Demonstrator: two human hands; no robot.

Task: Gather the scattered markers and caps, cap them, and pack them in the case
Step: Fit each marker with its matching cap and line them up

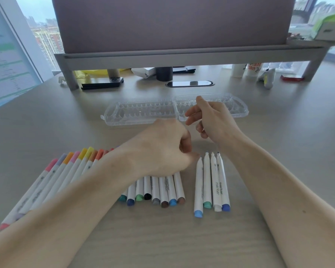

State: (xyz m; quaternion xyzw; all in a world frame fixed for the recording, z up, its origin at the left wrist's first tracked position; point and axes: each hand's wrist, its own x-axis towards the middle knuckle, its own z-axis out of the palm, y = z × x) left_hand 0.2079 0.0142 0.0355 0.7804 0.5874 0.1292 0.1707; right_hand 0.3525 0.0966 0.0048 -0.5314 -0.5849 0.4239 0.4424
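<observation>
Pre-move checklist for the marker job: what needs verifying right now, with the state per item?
1. Case open: ok, both halves lie flat, no markers inside.
2. Right markers capped: not ok, four tips bare.
3. Loose caps in view: cannot tell, none visible; the hands may hide some.
4. Left hand free: cannot tell, fingers curled above the middle row.
5. Right hand free: ok, nothing seen in it.
6. Left row capped: ok where visible.

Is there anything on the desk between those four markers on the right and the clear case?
No object lies on the desk between the four markers and the open case. Only the person's own right hand hangs above that gap, with the left hand beside it.
</observation>
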